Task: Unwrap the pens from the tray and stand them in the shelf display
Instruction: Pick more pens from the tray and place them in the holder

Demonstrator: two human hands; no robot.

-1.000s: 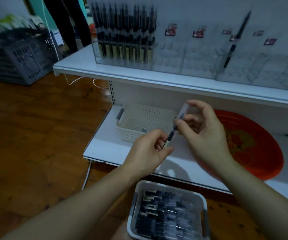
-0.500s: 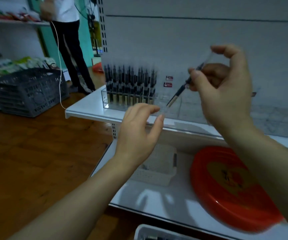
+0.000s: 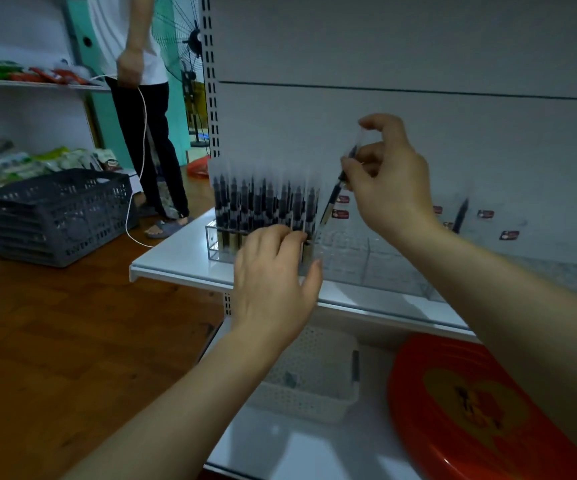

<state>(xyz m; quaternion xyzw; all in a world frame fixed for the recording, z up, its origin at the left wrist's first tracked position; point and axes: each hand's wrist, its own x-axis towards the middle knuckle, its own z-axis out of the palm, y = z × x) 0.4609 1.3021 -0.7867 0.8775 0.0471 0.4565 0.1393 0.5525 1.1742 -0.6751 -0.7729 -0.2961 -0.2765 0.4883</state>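
My right hand (image 3: 389, 183) pinches a black pen (image 3: 335, 195) by its upper part. The pen tilts, with its pale lower end hanging just right of the filled rows. A clear acrylic display (image 3: 366, 261) stands on the upper white shelf (image 3: 176, 261). Its left section holds several upright black pens (image 3: 263, 202). My left hand (image 3: 273, 275) reaches to the front of that section; its fingertips touch the front row and the thumb is spread, holding nothing. One lone pen (image 3: 460, 216) stands further right in the display. The tray of wrapped pens is out of view.
On the lower shelf sit a white perforated basket (image 3: 315, 393) and a round red tray (image 3: 481, 410). A grey plastic crate (image 3: 55, 216) stands on the wooden floor at left. A person (image 3: 141, 109) holding a white cable stands behind the shelf's left end, near a fan (image 3: 183, 39).
The view has risen from the lower shelf to the display. My right hand carried the pen up to the display's rows. My left hand let go and moved forward to the front row.
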